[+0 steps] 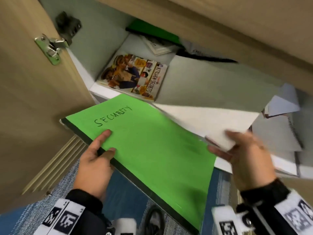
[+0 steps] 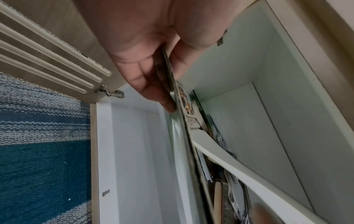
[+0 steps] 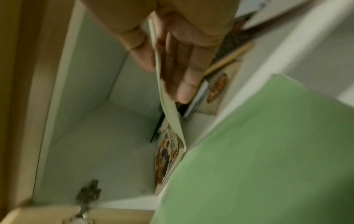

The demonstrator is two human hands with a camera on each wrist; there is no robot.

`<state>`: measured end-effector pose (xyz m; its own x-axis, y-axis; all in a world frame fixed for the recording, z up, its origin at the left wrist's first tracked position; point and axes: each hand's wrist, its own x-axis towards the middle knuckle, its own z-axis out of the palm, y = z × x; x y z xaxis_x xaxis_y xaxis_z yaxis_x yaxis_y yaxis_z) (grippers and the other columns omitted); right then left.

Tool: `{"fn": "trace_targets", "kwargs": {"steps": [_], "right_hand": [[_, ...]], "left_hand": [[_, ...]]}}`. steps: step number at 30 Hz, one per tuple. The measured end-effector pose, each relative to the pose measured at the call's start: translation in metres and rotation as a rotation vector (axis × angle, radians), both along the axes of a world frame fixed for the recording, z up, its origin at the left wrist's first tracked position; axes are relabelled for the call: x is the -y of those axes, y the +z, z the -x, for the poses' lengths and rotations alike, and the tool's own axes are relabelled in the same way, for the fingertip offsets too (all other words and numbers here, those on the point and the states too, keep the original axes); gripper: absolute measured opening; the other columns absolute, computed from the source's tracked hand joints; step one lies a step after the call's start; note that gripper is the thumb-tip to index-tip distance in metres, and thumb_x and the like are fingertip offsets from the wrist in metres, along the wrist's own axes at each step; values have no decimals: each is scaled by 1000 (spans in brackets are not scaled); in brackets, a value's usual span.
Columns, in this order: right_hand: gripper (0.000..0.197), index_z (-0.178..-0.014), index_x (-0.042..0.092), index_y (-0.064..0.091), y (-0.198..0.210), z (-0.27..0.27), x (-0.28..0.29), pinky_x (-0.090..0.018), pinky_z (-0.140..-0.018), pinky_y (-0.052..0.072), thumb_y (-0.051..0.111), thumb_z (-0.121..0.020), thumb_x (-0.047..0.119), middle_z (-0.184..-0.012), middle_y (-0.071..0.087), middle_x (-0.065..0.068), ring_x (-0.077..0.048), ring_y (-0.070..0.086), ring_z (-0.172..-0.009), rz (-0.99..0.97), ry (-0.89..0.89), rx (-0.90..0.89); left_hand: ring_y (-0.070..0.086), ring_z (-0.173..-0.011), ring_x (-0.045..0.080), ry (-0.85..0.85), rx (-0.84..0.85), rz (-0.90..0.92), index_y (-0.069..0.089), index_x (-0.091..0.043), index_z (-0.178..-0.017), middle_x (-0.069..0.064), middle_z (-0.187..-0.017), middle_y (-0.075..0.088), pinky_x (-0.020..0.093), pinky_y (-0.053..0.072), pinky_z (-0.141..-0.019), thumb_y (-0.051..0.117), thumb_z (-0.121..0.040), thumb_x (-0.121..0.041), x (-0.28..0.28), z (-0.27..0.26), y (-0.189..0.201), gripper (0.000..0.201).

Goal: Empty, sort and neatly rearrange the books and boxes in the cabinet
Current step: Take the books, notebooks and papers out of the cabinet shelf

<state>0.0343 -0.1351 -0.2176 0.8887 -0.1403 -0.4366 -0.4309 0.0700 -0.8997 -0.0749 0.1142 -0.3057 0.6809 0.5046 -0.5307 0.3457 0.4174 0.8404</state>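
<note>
A bright green folder [image 1: 152, 141] marked "SECURITY" is held flat in front of the open cabinet's shelf [image 1: 211, 87]. My left hand [image 1: 101, 146] pinches its near left edge, thumb on the cover and fingers underneath; the left wrist view shows the folder edge [image 2: 181, 136] held in that pinch [image 2: 166, 94]. At the folder's right side my right hand [image 1: 227, 146] grips a white booklet [image 1: 218, 139], which hangs as a pale curved sheet [image 3: 172, 118] under the hand [image 3: 162, 72], with the green folder [image 3: 268, 151] beside it. On the shelf lies a "Kitchen Secrets" book [image 1: 133, 77].
At the left the cabinet door [image 1: 33, 90] stands open on its hinge [image 1: 50, 46]. Deep on the shelf lie a second green folder [image 1: 152, 31] and a white book [image 1: 159, 46]. Spiral notebooks [image 1: 279, 138] are piled at the right. Blue carpet [image 1: 128, 187] lies below.
</note>
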Motion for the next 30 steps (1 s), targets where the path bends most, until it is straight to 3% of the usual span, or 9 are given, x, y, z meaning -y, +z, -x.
{"fn": "trace_targets", "kwargs": {"steps": [2,5,9,14,17,21,24,27,30], "right_hand": [[19,-97,8,61,-5,11,3,-47,-79,56,47,-86,-1,-99,70,-11,-34,64,-97,-114,41,-169],[14,-105,6,57,-2,8,-8,-42,-64,59,50,-93,9,-94,73,-15,-37,69,-85,-212,56,-330],[11,-101,22,59,13,11,-12,-49,-74,58,55,-96,13,-101,72,0,-27,68,-94,58,63,-142],[21,-109,25,63,56,67,-1,-33,-76,56,60,-92,13,-101,74,13,-15,70,-96,129,115,-65],[38,-118,18,63,78,96,5,-48,-100,47,73,-81,17,-99,71,11,-24,65,-103,176,43,-184],[71,-122,9,60,112,128,0,-63,-93,48,86,-56,10,-105,72,-11,-41,66,-99,-185,-78,-396],[32,-114,15,62,148,152,-7,-68,-82,50,64,-84,2,-105,74,-7,-37,70,-95,-362,3,-349],[26,-109,17,60,184,161,-19,-67,-85,49,50,-94,-1,-110,73,-10,-40,67,-101,-405,122,-333],[23,-110,17,57,218,163,-28,-61,-82,53,49,-95,2,-117,68,-18,-49,61,-107,-375,195,-341]], "left_hand": [[55,-117,14,-33,-22,-9,62,-37,-124,-11,-142,49,41,47,-95,53,-93,3,6,-1,9,51],[56,-109,11,-72,-46,-50,61,-36,-126,-11,-143,47,29,49,-75,55,-91,4,15,-1,22,53],[59,-92,13,-93,-66,-32,59,-27,-129,-5,-134,53,29,49,-67,53,-90,9,22,-3,48,53],[61,-82,11,-144,-129,-37,55,-25,-134,-4,-147,43,32,54,-70,52,-91,9,22,8,82,55],[60,-72,20,-142,-200,24,56,-24,-132,7,-124,59,34,58,-67,55,-90,7,22,26,106,52],[61,-71,25,-94,-262,30,53,-14,-136,13,-103,65,25,58,-52,54,-91,8,25,51,141,50],[63,-51,16,-40,-288,35,48,-5,-134,14,-91,64,20,52,-43,46,-94,9,35,59,176,43],[63,-40,8,-19,-266,30,43,-3,-133,13,-84,65,21,50,-43,41,-95,9,46,63,216,40],[61,-38,8,-31,-241,-22,53,-6,-101,1,-54,67,22,50,-44,40,-94,11,52,74,258,23]]}}
